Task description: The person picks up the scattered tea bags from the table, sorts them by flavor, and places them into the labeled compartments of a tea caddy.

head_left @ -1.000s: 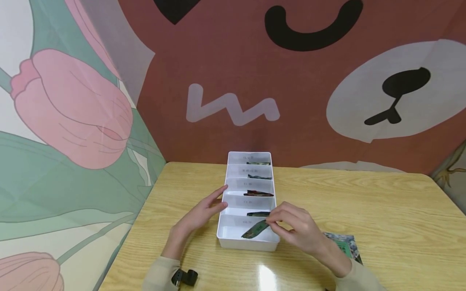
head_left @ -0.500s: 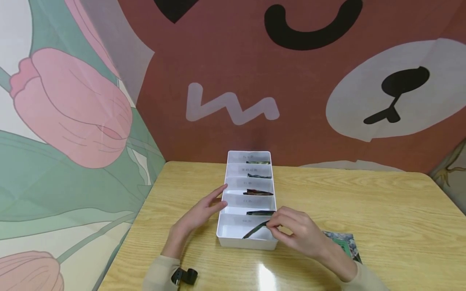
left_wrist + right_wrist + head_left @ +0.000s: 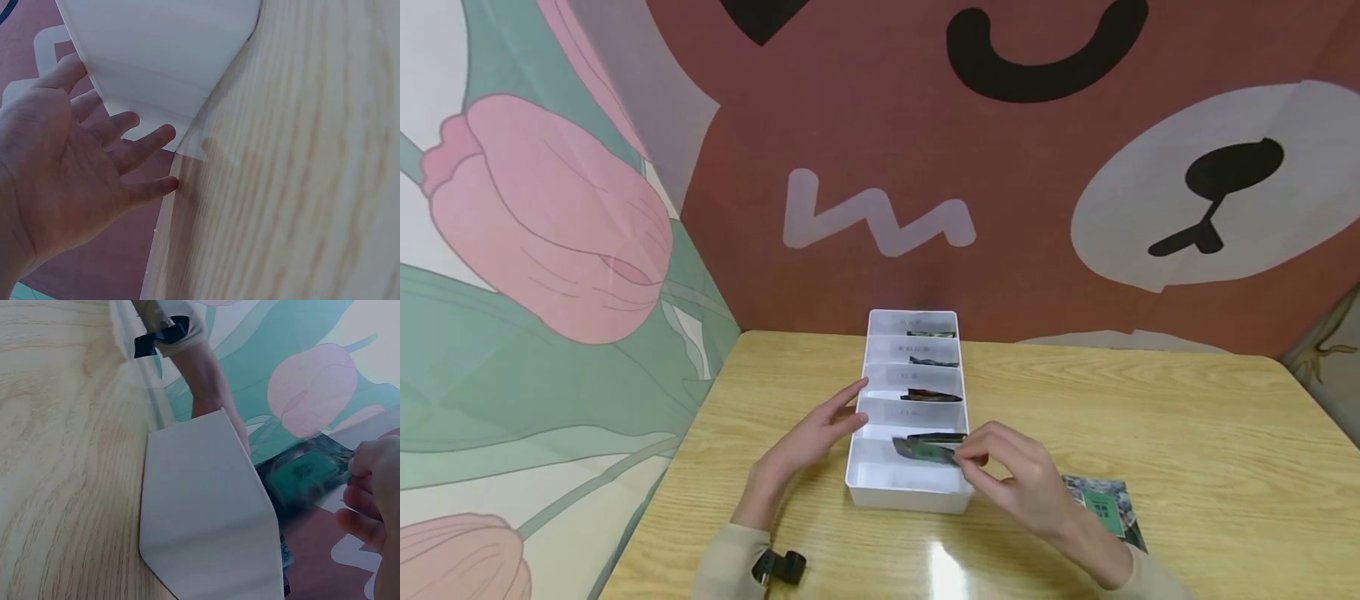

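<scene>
My right hand (image 3: 1011, 479) pinches one end of a flat dark packet with a green label (image 3: 925, 451), held over the nearest compartment of a long white divided box (image 3: 910, 500). In the right wrist view the packet (image 3: 303, 475) is blurred and stands above the box's rim. My left hand (image 3: 805, 442) rests thumb and fingertips at the box's left side, its fingers spread and loosely bent. The left wrist view shows those fingers (image 3: 147, 149) along the white outer wall. Slim packets stand in the other compartments, among them a dark red one (image 3: 931, 396) and a dark one (image 3: 936, 437).
Another packet with a green label (image 3: 1103, 504) lies on the wooden table (image 3: 1187, 433), right of the box and partly behind my right forearm. Behind the table's far edge is a wall with a bear picture (image 3: 880, 167); a flower-patterned wall (image 3: 550, 217) stands at the left.
The pinched packet has swung up from slanting down into the nearest compartment to lying nearly level above it, turning edge-on midway. My left hand has stayed at the box's side.
</scene>
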`<action>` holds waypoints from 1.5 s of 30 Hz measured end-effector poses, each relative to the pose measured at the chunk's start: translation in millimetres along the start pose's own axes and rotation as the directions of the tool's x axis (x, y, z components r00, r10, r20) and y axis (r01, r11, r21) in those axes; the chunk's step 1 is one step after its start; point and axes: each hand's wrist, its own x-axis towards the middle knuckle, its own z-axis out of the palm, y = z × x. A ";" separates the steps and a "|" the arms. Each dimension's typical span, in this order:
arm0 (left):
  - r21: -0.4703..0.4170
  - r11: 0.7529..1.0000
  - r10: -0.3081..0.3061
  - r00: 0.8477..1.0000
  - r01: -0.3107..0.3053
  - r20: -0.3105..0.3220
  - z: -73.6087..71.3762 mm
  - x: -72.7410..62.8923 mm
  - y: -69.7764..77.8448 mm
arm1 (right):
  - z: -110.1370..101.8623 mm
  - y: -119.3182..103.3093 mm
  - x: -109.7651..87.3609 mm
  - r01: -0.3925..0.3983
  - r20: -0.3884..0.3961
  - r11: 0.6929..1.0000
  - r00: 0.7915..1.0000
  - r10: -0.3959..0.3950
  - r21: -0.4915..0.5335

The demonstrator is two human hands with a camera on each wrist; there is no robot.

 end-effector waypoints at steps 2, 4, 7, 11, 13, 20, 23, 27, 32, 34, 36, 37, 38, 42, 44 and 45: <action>-0.006 1.000 0.001 1.000 -0.001 0.001 0.0 0.3 -0.3 | 0.2 0.3 -0.5 0.014 0.024 1.000 1.000 -0.014 0.000; -0.010 1.000 0.007 1.000 -0.007 0.004 0.1 0.4 -0.4 | 1.5 0.9 -2.1 0.044 0.073 0.999 0.996 -0.043 -0.014; -0.008 1.000 0.012 1.000 -0.012 0.005 0.4 0.4 -0.1 | 4.0 2.9 -5.5 0.093 0.144 0.993 0.986 -0.082 -0.069; 0.005 1.000 0.007 1.000 -0.007 -0.001 0.8 0.1 -0.4 | 5.7 6.0 -10.4 0.135 0.191 0.979 0.976 -0.105 -0.153; 0.006 1.000 0.002 1.000 -0.002 -0.002 0.7 -0.1 -0.4 | 5.9 7.0 -12.7 0.147 0.202 0.974 0.973 -0.112 -0.171; 0.006 1.000 -0.004 1.000 0.004 -0.001 0.5 0.7 -1.8 | 1.5 5.3 -23.4 0.088 0.257 0.967 0.966 -0.025 -0.238; 0.009 1.000 -0.011 1.000 0.011 0.002 0.6 1.2 -3.6 | -1.8 4.3 -28.0 0.051 0.274 0.966 0.961 0.021 -0.253; 0.015 1.000 -0.019 1.000 0.019 -0.003 0.9 1.4 -4.4 | -7.5 3.6 -30.5 0.021 0.275 0.963 0.960 0.056 -0.269; 0.015 1.000 -0.017 1.000 0.017 -0.007 1.2 0.9 -3.1 | -17.0 3.6 -31.0 -0.007 0.241 0.961 0.967 0.076 -0.278; 0.011 1.000 -0.015 1.000 0.015 -0.005 1.4 0.6 -2.8 | -21.7 4.3 -32.1 -0.030 0.226 0.959 0.969 0.096 -0.280; 0.006 1.000 -0.013 1.000 0.013 -0.004 1.6 0.4 -2.5 | -26.7 5.8 -33.8 -0.051 0.211 0.958 0.971 0.114 -0.282; 0.004 1.000 -0.013 1.000 0.013 -0.004 1.7 0.4 -2.4 | -29.0 6.8 -34.7 -0.058 0.202 0.958 0.972 0.117 -0.280; 0.001 1.000 -0.013 1.000 0.013 -0.003 1.8 0.4 -2.2 | -31.1 7.9 -35.6 -0.062 0.192 0.959 0.974 0.118 -0.278; 0.001 1.000 -0.012 1.000 0.012 -0.003 1.8 0.4 -2.0 | -40.4 11.9 -39.7 -0.093 0.166 0.956 0.976 0.143 -0.279; 0.003 1.000 -0.011 1.000 0.011 -0.004 1.8 0.3 -2.1 | -45.2 13.5 -41.6 -0.109 0.156 0.954 0.975 0.157 -0.278; 0.002 1.000 -0.010 1.000 0.010 -0.005 1.9 0.2 -2.3 | -47.8 14.2 -42.8 -0.119 0.154 0.952 0.974 0.167 -0.280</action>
